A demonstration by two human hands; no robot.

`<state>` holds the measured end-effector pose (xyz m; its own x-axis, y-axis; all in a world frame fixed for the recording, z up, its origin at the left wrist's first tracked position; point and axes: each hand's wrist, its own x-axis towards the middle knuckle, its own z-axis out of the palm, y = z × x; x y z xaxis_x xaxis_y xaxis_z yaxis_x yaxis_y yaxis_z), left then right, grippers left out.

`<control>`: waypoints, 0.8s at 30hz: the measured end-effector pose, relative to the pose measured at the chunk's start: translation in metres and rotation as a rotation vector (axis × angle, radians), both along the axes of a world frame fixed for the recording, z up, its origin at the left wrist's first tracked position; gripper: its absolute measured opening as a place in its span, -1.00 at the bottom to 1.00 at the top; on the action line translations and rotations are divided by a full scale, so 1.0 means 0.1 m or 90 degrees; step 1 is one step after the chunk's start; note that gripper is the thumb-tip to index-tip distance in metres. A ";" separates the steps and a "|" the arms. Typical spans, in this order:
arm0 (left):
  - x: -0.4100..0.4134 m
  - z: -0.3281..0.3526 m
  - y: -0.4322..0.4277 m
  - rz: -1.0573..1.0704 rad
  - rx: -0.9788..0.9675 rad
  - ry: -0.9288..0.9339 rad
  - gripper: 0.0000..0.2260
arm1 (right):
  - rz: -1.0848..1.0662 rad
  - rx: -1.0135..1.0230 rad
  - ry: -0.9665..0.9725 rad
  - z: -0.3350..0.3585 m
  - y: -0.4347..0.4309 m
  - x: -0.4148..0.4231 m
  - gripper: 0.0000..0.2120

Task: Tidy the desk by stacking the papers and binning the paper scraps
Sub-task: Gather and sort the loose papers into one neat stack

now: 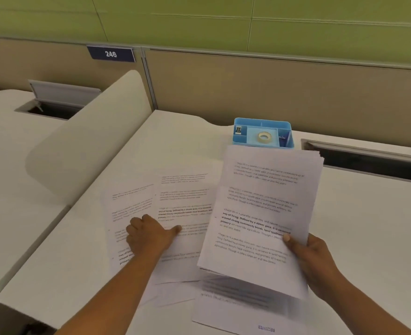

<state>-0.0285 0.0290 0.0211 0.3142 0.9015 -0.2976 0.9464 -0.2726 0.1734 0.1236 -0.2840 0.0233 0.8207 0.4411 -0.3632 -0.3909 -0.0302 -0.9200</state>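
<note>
Desk (pixel 369 213): white top, as I see it from the head camera, bounded at the back by a tan partition (pixel 272 88).

Right hand (pixel 313 259): I have it gripping a thick bundle of papers (pixel 260 213) at its right edge, thumb laid across the top sheet, fingers closed underneath. The bundle is lifted and tilted, its far end toward a blue organiser; lower sheets sag and blur near the front edge.

Left hand (pixel 149 234): palm down on the loose sheets (pixel 182 204), fingers curled in at the knuckles, thumb stretched out to the right and pressing the paper. Whether the fingertips pinch an edge, I cannot tell.

Loose sheets: several printed pages fanned and overlapping flat on the desk, left of the held bundle and partly under it.

Blue organiser (pixel 262 134): stands at the back of the desk, just beyond the bundle's far edge; a roll of tape (pixel 263 137) lies in its middle compartment.

Number plate (pixel 111 53): dark blue, reads 246, on the partition, upper left.

Paper scraps: none I can pick out.
</note>
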 end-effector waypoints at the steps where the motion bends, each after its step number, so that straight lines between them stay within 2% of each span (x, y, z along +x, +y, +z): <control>1: 0.00 -0.03 0.00 0.001 0.001 0.010 -0.04 | -0.003 -0.008 0.020 -0.08 0.00 -0.02 -0.78; 8: 0.12 -0.05 0.12 0.108 -0.136 -0.179 -0.05 | -0.014 -0.053 0.073 -0.34 -0.04 -0.04 -0.77; 10: 0.13 -0.01 0.15 0.118 -0.177 -0.209 -0.17 | -0.021 -0.048 0.079 -0.33 -0.04 -0.03 -0.78; 13: 0.12 0.00 0.17 0.083 -0.213 -0.221 -0.50 | -0.030 -0.048 0.080 -0.34 -0.05 -0.02 -0.79; 16: 0.11 -0.01 0.17 0.048 -0.226 -0.240 -0.63 | -0.029 -0.053 0.070 -0.35 -0.06 -0.02 -0.79; 19: 0.08 0.01 0.21 0.046 -0.292 -0.277 -0.56 | -0.032 -0.056 0.062 -0.35 -0.05 -0.03 -0.82; 21: 0.01 0.02 0.21 0.022 -0.310 -0.222 -0.43 | -0.037 -0.061 0.061 -0.35 -0.05 -0.03 -0.81; 22: -0.03 0.01 0.19 0.006 -0.296 -0.185 -0.39 | -0.040 -0.064 0.061 -0.36 -0.05 -0.03 -0.79; 24: -0.10 0.02 0.11 -0.031 -0.226 -0.135 -0.48 | -0.045 -0.069 0.062 -0.37 -0.06 -0.03 -0.78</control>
<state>-0.0389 0.0401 0.0233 0.4414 0.7373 -0.5115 0.8672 -0.2042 0.4541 0.1210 -0.2895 -0.0132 0.8070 0.3379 -0.4844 -0.4824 -0.0961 -0.8707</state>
